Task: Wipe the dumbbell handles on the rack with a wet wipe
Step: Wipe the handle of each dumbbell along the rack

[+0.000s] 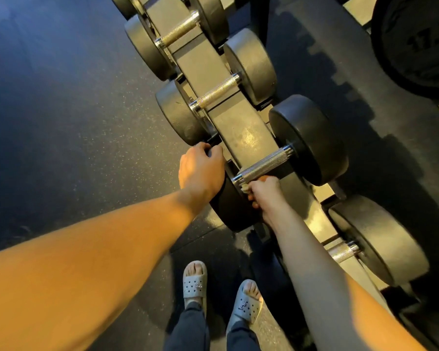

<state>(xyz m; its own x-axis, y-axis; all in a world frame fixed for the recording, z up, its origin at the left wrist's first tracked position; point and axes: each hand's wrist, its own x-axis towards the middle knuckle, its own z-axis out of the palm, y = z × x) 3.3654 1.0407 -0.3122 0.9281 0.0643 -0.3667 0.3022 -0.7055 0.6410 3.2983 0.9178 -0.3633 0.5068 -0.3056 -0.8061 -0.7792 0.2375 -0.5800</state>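
While left hand [200, 173] grips dumbbell head [230, 211], right hand [266, 192] pinching wipe [244, 187] at handle [264, 164], neighbouring dumbbells [251, 67] crowding close.

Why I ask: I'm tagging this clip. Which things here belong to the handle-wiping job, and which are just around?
Job:
wipe, at the end of the near handle
its dumbbell
other handles on the rack

Around:
floor
sandals
17.5 weight, top right
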